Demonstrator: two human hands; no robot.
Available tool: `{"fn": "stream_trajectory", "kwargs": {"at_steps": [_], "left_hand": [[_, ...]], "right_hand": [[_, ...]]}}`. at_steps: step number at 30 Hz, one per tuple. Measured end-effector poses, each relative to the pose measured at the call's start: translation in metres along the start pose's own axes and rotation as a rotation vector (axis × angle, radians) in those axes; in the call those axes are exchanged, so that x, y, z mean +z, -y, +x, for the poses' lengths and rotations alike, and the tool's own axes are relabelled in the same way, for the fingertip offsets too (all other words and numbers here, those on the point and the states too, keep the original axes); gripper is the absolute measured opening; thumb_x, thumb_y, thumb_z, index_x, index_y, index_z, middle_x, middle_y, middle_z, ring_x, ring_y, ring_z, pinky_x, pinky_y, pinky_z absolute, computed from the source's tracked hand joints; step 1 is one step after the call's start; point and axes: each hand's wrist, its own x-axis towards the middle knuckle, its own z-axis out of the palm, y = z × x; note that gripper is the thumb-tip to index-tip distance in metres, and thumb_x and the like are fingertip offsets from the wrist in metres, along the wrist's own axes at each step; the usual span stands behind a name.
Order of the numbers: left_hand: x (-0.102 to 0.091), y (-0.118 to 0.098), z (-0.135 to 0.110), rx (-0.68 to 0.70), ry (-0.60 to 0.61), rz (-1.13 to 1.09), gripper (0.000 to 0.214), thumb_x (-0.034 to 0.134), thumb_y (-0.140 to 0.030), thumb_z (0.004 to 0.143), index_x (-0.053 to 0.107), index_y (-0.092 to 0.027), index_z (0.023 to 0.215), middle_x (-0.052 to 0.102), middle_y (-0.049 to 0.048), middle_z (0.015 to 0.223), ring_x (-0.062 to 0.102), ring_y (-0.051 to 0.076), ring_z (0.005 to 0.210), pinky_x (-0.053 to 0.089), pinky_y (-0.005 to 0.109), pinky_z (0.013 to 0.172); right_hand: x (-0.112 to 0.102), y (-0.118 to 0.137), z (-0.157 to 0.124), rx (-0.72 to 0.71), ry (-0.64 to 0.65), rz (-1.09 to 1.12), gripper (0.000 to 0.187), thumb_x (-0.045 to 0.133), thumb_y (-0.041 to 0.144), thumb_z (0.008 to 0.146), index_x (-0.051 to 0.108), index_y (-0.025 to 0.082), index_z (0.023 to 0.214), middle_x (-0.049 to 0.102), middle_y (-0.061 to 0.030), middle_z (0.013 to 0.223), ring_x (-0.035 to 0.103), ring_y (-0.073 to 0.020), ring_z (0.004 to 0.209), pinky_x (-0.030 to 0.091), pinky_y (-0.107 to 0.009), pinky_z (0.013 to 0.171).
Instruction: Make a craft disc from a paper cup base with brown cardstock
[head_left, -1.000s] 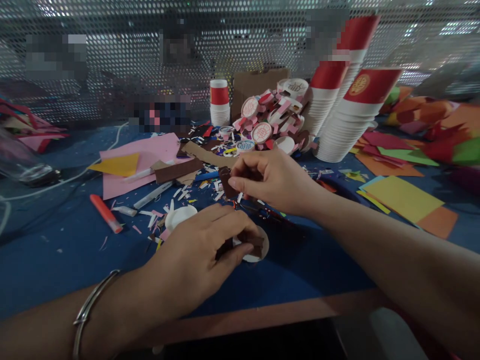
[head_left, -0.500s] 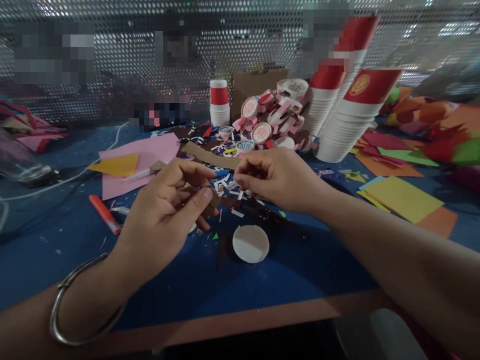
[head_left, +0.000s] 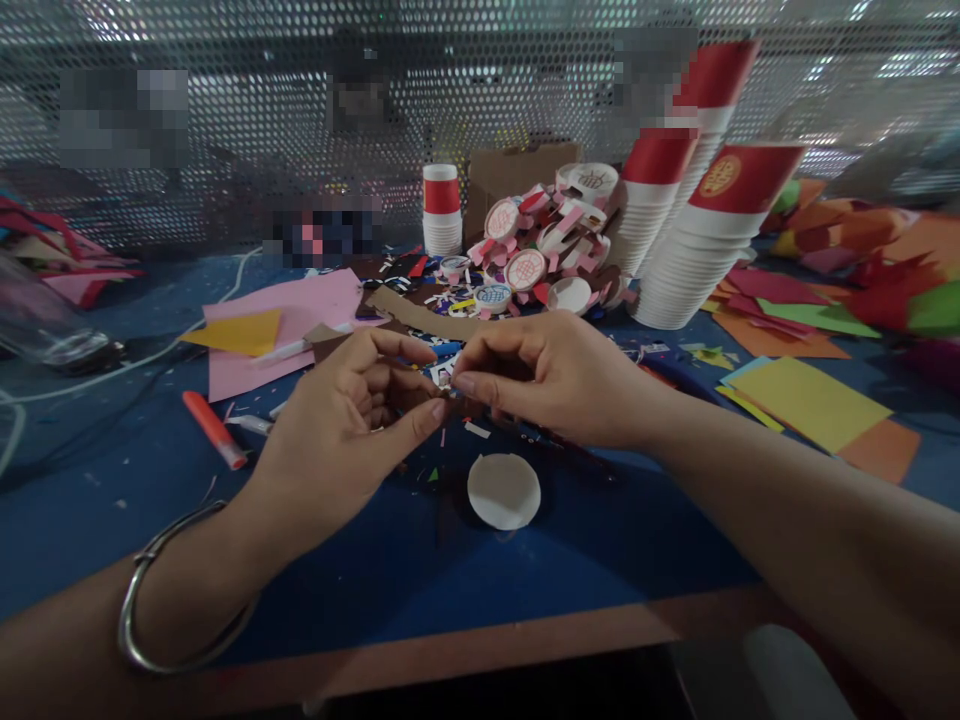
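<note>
Tabletop (head_left: 360,590) of speckled blue ends at a reddish-brown front edge (head_left: 480,643), with a stretch of blue between that edge and a round white paper piece (head_left: 504,492). Just beyond it, two bare hands nearly meet: left hand (head_left: 349,425) half-curled, thumb and forefinger parted; right hand (head_left: 559,380) in a close pinch. Something small and brown (head_left: 448,394) shows at their fingertips; I cannot tell which has hold of it. Farther back, red-and-white paper cups (head_left: 679,270) nest in tall stacks beside heaped pink-tabbed paper rounds (head_left: 525,270).
</note>
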Motion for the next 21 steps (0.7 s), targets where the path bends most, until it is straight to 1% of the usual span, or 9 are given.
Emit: {"fn": "stream_trajectory", "kwargs": {"at_steps": [3,6,8,10,13,15,18,19,21], "left_hand": [[-0.003,0.001,0.0,-0.009,-0.026,0.032,0.033,0.082,-0.022,0.078,0.067,-0.019,0.107,0.074,0.0004,0.084,0.072,0.016,0.079,0.056,0.023,0.066],[-0.007,0.005,0.001,-0.031,-0.032,-0.005,0.026,0.081,-0.023,0.08,0.073,-0.021,0.105,0.075,0.0018,0.092,0.072,0.016,0.085,0.058,0.024,0.073],[-0.008,0.007,0.002,-0.036,-0.025,-0.034,0.019,0.081,-0.024,0.08,0.077,-0.021,0.098,0.076,0.0022,0.094,0.071,0.015,0.085,0.058,0.025,0.075],[-0.009,0.008,0.003,-0.037,-0.018,-0.029,0.012,0.081,-0.025,0.081,0.079,-0.022,0.092,0.076,0.0019,0.09,0.069,0.014,0.079,0.057,0.024,0.071],[-0.01,0.006,0.004,-0.034,-0.002,0.024,0.007,0.079,-0.026,0.084,0.077,-0.021,0.088,0.073,0.0006,0.084,0.065,0.012,0.067,0.055,0.021,0.06],[-0.01,0.005,0.004,-0.046,-0.009,0.035,0.009,0.077,-0.028,0.085,0.074,-0.021,0.088,0.072,0.0008,0.083,0.065,0.013,0.066,0.056,0.021,0.056],[-0.011,0.004,0.004,-0.075,-0.052,0.008,0.012,0.076,-0.031,0.086,0.069,-0.021,0.089,0.071,0.0027,0.086,0.07,0.017,0.074,0.058,0.023,0.056],[-0.011,0.004,0.004,-0.08,-0.068,0.007,0.014,0.076,-0.032,0.086,0.068,-0.021,0.09,0.071,0.0029,0.086,0.07,0.017,0.073,0.057,0.023,0.054],[-0.013,0.005,0.004,-0.079,-0.083,0.029,0.016,0.076,-0.034,0.086,0.068,-0.021,0.091,0.07,0.002,0.082,0.067,0.015,0.065,0.054,0.023,0.05]], "right_hand": [[-0.006,0.0,-0.001,0.011,-0.123,-0.007,0.01,0.065,0.024,0.093,0.068,0.017,0.087,0.07,-0.0012,0.075,0.06,-0.013,0.063,0.046,-0.026,0.058],[-0.017,-0.003,-0.001,0.017,-0.259,-0.07,0.012,0.065,0.026,0.094,0.068,0.018,0.086,0.07,-0.0033,0.076,0.062,-0.0151,0.064,0.047,-0.029,0.058],[-0.025,-0.007,-0.001,0.022,-0.304,-0.154,0.011,0.065,0.026,0.093,0.068,0.018,0.086,0.069,-0.0033,0.074,0.061,-0.016,0.063,0.045,-0.029,0.056],[-0.032,-0.012,0.0,0.026,-0.311,-0.287,0.011,0.065,0.026,0.092,0.069,0.019,0.085,0.068,-0.0026,0.071,0.06,-0.0161,0.061,0.043,-0.03,0.056],[-0.037,-0.017,0.0,0.043,-0.222,-0.481,0.008,0.066,0.024,0.09,0.069,0.018,0.084,0.069,-0.0025,0.072,0.061,-0.0161,0.063,0.041,-0.03,0.059],[-0.037,-0.018,-0.001,0.043,-0.131,-0.565,0.009,0.066,0.025,0.089,0.07,0.018,0.084,0.07,-0.0023,0.072,0.061,-0.016,0.064,0.039,-0.029,0.059],[-0.035,-0.015,-0.003,0.06,-0.034,-0.648,0.016,0.064,0.03,0.091,0.071,0.018,0.083,0.07,-0.0031,0.071,0.06,-0.0164,0.063,0.036,-0.03,0.059],[-0.035,-0.014,-0.004,0.07,-0.004,-0.666,0.018,0.063,0.031,0.092,0.071,0.018,0.082,0.07,-0.0035,0.071,0.059,-0.0164,0.063,0.035,-0.03,0.058],[-0.034,-0.011,-0.006,0.076,0.085,-0.673,0.018,0.061,0.03,0.092,0.071,0.019,0.083,0.069,-0.0034,0.073,0.058,-0.0162,0.062,0.034,-0.03,0.058]]}}
